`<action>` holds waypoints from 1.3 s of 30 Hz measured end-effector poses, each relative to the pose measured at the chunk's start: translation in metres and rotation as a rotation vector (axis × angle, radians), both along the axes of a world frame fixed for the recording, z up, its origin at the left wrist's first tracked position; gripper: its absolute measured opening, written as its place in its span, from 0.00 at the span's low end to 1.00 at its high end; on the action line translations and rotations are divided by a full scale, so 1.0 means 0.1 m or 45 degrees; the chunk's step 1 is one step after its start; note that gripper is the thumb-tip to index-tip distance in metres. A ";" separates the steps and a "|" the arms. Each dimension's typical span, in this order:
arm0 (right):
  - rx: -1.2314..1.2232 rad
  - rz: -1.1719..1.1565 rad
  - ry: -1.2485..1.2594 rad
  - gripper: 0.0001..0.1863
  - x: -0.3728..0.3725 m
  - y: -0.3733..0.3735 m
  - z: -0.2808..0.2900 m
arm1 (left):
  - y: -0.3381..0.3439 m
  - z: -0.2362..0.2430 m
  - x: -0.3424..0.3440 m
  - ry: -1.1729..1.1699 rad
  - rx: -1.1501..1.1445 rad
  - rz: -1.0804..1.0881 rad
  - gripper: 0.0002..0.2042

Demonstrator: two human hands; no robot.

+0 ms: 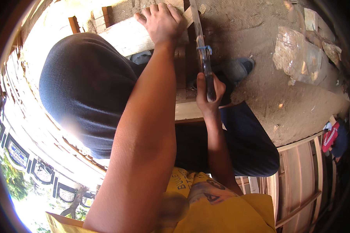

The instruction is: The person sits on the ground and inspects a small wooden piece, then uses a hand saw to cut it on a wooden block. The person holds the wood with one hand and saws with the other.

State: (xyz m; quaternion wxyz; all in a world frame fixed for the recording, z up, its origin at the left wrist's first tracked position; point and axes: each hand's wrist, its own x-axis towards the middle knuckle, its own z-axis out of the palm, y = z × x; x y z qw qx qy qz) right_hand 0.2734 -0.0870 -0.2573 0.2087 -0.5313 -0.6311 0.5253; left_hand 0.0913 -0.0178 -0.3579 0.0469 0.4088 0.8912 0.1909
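Observation:
My left hand (163,23) presses down on a pale wooden board (130,37) at the top, fingers curled over its far side and thumb spread left. My right hand (210,91) is wrapped round the dark handle of what looks like a handsaw (198,29), seen nearly edge-on, its teeth not visible. A blue tie (204,49) is knotted round it above the handle. The narrow blade points away from me and runs past the top edge, close beside a small wood end (188,16) right of my left hand. Whether the blade touches the wood, I cannot tell.
My bent knees in dark trousers (85,85) flank the work, with a wooden plank (188,110) between them. A shoe (240,70) rests on the sandy ground. Crumpled plastic with wood scraps (295,54) lies right. Wooden frames (297,174) and a person (334,139) are at lower right.

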 end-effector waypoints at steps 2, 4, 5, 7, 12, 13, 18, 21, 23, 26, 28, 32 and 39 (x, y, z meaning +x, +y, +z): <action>0.042 -0.041 0.005 0.10 -0.06 0.03 0.03 | 0.02 0.01 0.02 0.006 -0.058 0.026 0.15; 0.101 -0.072 0.047 0.11 0.10 -0.23 0.02 | 0.00 -0.01 -0.02 0.018 -0.034 0.022 0.15; 0.188 -0.041 0.032 0.11 0.19 -0.38 0.07 | 0.02 0.01 0.01 0.020 0.004 0.026 0.14; 0.230 -0.001 -0.011 0.11 0.32 -0.54 0.10 | 0.02 0.10 0.02 -0.024 0.000 0.052 0.15; 0.112 0.021 -0.046 0.08 0.03 -0.11 0.06 | 0.03 0.07 0.04 -0.013 0.022 0.055 0.15; 0.093 0.011 -0.049 0.07 0.03 -0.12 0.08 | 0.02 0.07 0.04 -0.014 0.025 0.062 0.15; 0.274 -0.051 -0.035 0.03 0.25 -0.52 0.14 | 0.02 0.06 0.00 -0.096 -0.049 0.008 0.17; 0.265 0.027 -0.034 0.03 0.23 -0.33 0.02 | 0.00 -0.01 -0.02 -0.008 -0.012 -0.009 0.18; 0.106 -0.010 -0.013 0.06 0.07 -0.12 0.07 | 0.03 0.04 0.00 -0.006 -0.100 -0.006 0.19; 0.094 0.012 0.008 0.05 0.18 -0.27 0.22 | 0.00 -0.05 -0.03 -0.018 -0.041 -0.027 0.19; 0.562 0.280 -0.242 0.07 0.40 -0.48 0.17 | 0.01 -0.02 0.00 -0.001 -0.048 0.005 0.20; 0.353 0.093 -0.072 0.04 0.23 -0.34 0.04 | 0.02 -0.10 -0.03 0.009 -0.044 -0.008 0.21; 0.425 -0.022 -0.007 0.02 0.19 -0.48 0.13 | 0.01 -0.08 -0.01 0.075 -0.055 -0.030 0.22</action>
